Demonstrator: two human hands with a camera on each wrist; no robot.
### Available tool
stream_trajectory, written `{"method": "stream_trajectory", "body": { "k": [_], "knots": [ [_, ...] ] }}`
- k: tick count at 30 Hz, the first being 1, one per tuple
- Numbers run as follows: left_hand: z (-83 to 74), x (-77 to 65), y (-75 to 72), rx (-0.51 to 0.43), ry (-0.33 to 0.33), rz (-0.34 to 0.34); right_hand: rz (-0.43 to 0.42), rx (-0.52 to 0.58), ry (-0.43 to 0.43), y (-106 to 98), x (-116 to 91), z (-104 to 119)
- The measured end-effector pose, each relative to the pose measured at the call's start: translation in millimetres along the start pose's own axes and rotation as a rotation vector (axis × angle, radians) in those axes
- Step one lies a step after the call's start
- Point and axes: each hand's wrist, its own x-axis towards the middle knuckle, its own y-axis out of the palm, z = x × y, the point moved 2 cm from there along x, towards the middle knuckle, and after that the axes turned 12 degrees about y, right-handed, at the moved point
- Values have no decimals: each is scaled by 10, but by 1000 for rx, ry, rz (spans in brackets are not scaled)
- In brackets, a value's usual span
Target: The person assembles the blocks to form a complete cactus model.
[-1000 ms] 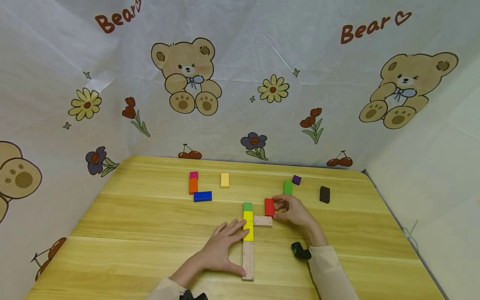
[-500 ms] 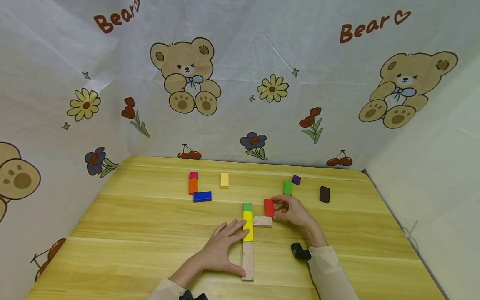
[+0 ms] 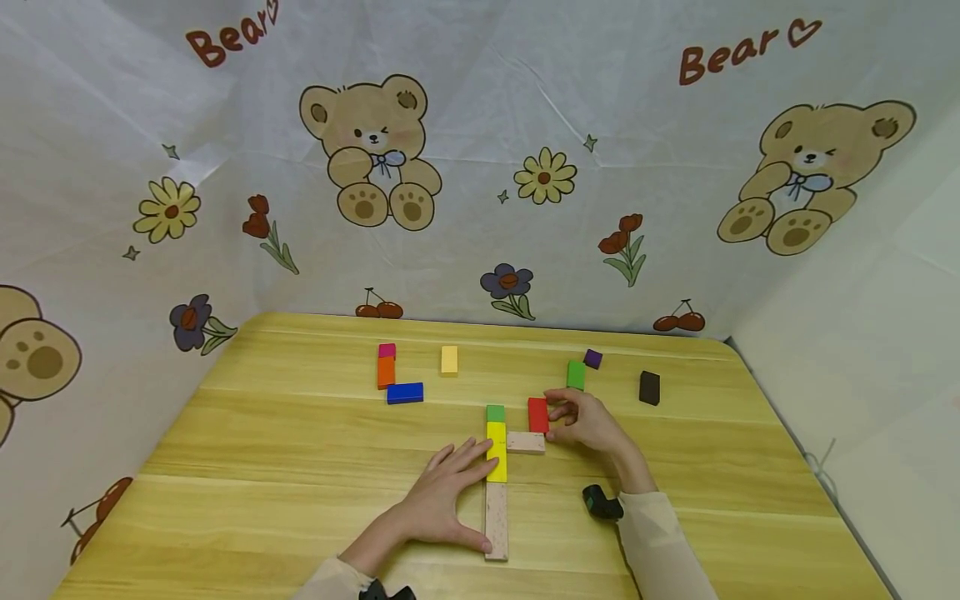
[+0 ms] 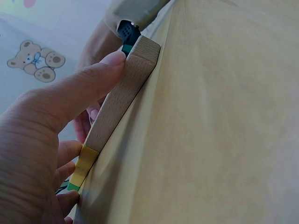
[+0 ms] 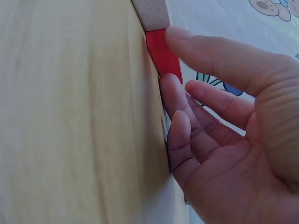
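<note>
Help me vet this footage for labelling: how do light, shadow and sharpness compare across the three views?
Head view: brightest, red block fairly crisp; left wrist: dimmer, shadow beside the long wooden block, table grain soft; right wrist: also dim, shadow beside the right hand.

Here the left hand [image 3: 438, 500] masks part of the left side of the yellow rectangular block [image 3: 498, 446], and its thumb covers a patch of the long pale wooden block [image 3: 497, 517]. Over right, the right hand [image 3: 588, 425] hides the near end of the bright-green rectangular block [image 3: 575, 375]. In the left wrist view, fingers swallow much of the small darker-green block [image 4: 73, 186], and the wood-grain table [image 4: 224, 126] goes blurry. In the right wrist view, the short pale wooden block [image 5: 154, 14] runs out at the top edge; a fingertip covers a bit of the red rectangular block [image 5: 163, 51]. In the head view, the bottom edge cuts off both cream sleeves [image 3: 663, 542], and the left edge slices a printed bear [image 3: 33, 354].
</note>
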Motion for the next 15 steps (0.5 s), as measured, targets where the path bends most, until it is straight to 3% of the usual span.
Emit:
{"method": "stream_trajectory", "body": {
  "k": [7, 11, 15],
  "knots": [
    [-9, 5, -15, 10, 10, -1, -64, 64, -35, -234, -55, -2],
    [-11, 3, -21, 3, 19, -6, -174, 120, -38, -536, -137, -68],
    [-11, 5, -15, 1, 22, -8, -264, 151, 29, -900, -241, -178]
  ]
}}
